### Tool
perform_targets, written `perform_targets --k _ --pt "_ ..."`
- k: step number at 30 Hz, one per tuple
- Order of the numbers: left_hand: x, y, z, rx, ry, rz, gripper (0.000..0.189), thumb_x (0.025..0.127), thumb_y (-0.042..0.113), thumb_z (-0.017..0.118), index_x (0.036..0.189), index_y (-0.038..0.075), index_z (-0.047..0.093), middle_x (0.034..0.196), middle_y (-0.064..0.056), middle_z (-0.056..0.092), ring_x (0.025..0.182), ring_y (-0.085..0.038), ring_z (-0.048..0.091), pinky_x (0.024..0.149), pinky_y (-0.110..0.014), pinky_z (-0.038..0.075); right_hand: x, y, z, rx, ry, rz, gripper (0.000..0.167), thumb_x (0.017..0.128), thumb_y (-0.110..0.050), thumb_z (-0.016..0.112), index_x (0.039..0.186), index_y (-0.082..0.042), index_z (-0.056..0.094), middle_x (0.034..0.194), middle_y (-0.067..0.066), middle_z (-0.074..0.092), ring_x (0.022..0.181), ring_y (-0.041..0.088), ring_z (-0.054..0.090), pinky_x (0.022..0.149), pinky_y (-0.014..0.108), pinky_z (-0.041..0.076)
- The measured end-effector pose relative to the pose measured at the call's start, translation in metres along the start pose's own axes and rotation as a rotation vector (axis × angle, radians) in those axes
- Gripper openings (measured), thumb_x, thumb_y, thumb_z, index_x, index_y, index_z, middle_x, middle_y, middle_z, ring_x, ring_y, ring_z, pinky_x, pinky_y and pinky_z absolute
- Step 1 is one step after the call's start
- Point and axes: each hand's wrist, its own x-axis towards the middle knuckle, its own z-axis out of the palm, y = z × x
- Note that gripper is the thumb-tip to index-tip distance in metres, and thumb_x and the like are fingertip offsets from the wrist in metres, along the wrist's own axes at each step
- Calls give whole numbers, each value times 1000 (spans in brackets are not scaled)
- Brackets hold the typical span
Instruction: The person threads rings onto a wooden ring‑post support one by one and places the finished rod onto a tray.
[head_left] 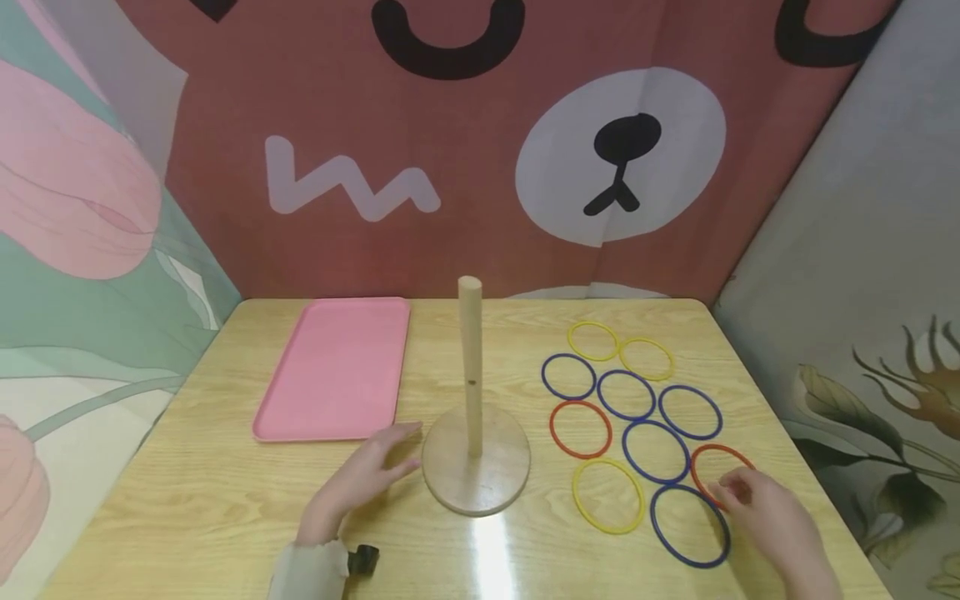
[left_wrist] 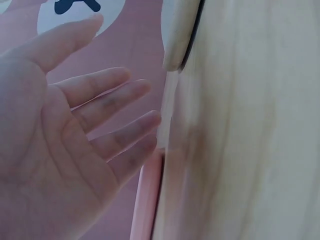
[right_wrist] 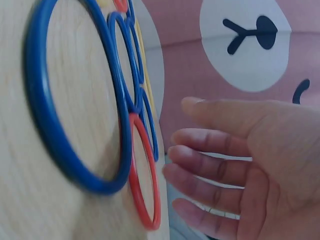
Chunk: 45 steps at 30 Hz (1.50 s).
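Note:
My left hand is beside the round base of a wooden stand with an upright pole. Its fingers are spread and hold nothing; the left wrist view shows the bare palm. Over at the right, my right hand hovers at a red ring and hides part of it. In the right wrist view its loosely extended fingers are empty, a little apart from the red ring. A blue ring lies flat just left of this hand.
More rings lie flat right of the stand: a red ring, a yellow ring and several blue and yellow ones. At the back left is a pink tray. A patterned cloth hangs behind the wooden table.

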Motion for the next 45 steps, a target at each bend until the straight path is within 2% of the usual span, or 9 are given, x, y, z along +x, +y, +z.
perform_targets --k 8,12,16,22,26,37,45 --pt "0 -10 1 -107 -49 3 59 92 29 64 143 5 45 148 -16 47 138 -38 41 116 -57 31 -5 13 8 -13 -91 46 28 89 -35 67 91 -7 66 80 -2 67 70 12 55 58 27 41" --pt "0 -16 2 -174 -71 -1 62 92 31 63 145 8 42 149 -15 45 140 -37 39 116 -58 28 -6 16 12 -12 -125 85 31 88 -35 69 90 -5 64 77 -1 64 69 13 53 57 27 40" --pt "1 -22 4 -211 -69 -2 62 93 32 62 146 9 41 151 -14 43 141 -37 37 117 -57 27 -7 19 14 -12 -125 119 34 87 -34 70 90 -2 59 74 2 59 68 15 52 55 28 39" --pt "3 -29 10 -228 -35 -20 60 92 29 64 144 9 44 150 -12 44 142 -36 35 119 -56 24 -12 19 16 0 -127 127 29 86 -31 71 84 -5 58 70 -1 55 65 16 47 55 27 35" --pt "5 -30 15 -224 -15 9 57 91 23 65 142 7 46 148 -15 47 139 -38 39 117 -57 27 -14 16 18 -15 -139 113 27 86 -30 71 81 -6 62 70 -1 59 64 16 49 56 28 37" --pt "7 -27 22 -219 -20 15 56 91 21 66 142 10 48 145 -15 49 136 -39 42 116 -61 27 -12 8 21 -39 -136 105 20 87 -23 68 82 -3 66 70 0 62 65 16 52 56 29 40" --pt "7 -28 23 -195 -33 13 58 91 24 66 144 11 46 148 -14 46 139 -38 38 117 -61 25 -12 7 23 -37 -114 99 18 88 -23 67 83 -5 66 69 -3 62 64 15 51 55 27 38"
